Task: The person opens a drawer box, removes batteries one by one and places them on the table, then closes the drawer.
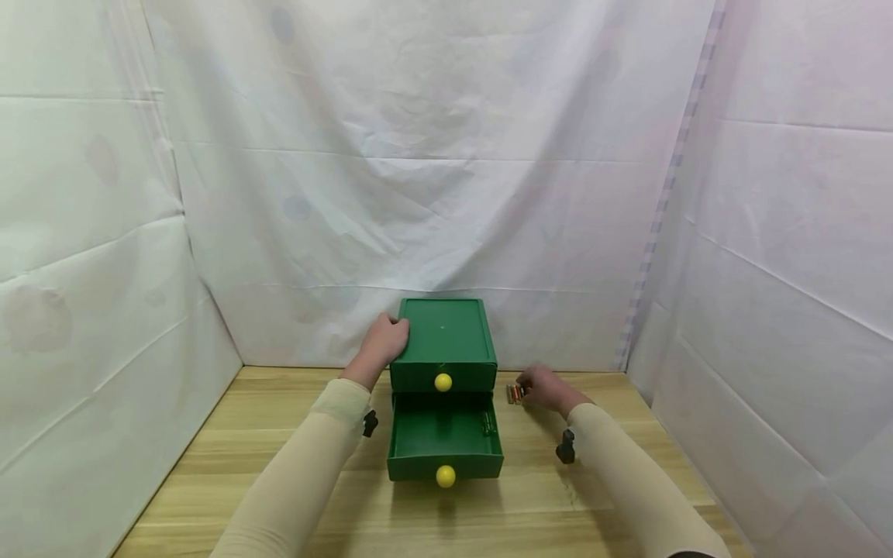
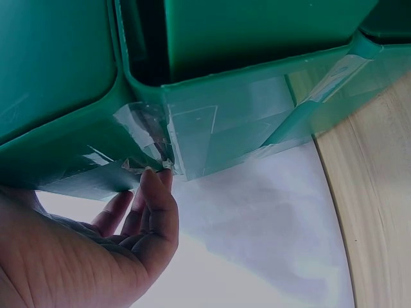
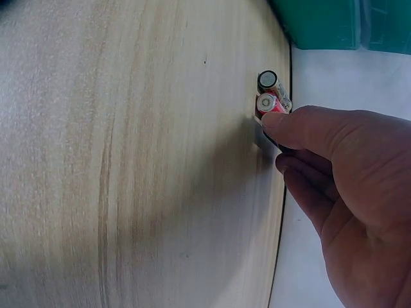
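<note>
A green two-drawer cabinet [image 1: 446, 329] stands on the table, its lower drawer [image 1: 432, 442] pulled out. My left hand [image 1: 384, 341] holds the cabinet's upper left edge; in the left wrist view its curled fingers [image 2: 160, 205] touch the taped side. Right of the cabinet, my right hand [image 1: 547, 389] pinches a battery, mostly hidden by thumb and fingers, at a small row of batteries [image 1: 515, 394]. In the right wrist view, a red battery [image 3: 266, 102] lies against the thumb, with a dark-ended battery [image 3: 268, 80] beside it. Small batteries [image 1: 488, 423] lie at the drawer's right side.
Yellow round knobs [image 1: 443, 382] front both drawers; the upper drawer is closed. The wooden table [image 1: 265, 449] ends at a white cloth wall [image 1: 432, 194] behind, and cloth also hangs on both sides. Clear tape [image 2: 192, 135] covers the cabinet's side.
</note>
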### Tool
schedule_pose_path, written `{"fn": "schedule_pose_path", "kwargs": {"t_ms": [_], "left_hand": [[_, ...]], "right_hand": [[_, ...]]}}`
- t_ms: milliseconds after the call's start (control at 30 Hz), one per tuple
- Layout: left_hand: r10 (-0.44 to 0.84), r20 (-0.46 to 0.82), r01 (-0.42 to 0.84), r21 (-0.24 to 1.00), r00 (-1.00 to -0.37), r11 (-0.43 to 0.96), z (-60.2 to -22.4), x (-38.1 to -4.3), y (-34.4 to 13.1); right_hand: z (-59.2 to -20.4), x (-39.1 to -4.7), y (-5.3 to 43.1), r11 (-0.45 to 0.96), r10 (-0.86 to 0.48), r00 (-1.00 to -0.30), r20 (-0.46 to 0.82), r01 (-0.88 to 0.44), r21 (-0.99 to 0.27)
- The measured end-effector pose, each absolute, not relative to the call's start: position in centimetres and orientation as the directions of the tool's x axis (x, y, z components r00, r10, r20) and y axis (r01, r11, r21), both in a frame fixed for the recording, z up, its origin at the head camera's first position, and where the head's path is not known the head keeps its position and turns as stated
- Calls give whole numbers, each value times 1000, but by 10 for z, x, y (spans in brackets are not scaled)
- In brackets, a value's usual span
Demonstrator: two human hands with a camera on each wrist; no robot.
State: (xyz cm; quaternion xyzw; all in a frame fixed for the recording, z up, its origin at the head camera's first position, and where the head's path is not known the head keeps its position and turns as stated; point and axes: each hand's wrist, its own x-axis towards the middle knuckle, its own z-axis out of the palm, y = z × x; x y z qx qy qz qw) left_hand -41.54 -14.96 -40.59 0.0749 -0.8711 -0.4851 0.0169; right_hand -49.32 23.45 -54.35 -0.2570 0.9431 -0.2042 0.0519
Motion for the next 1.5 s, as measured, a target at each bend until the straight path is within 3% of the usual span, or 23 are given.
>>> {"fn": "schedule_pose_path", "kwargs": {"t_ms": [1500], "left_hand": [[-156,-58,-130,853,-986,505,-405,-418,-149]], "right_hand": [[-551,-494,234,771,-513,-858,0,-461,-439]]}}
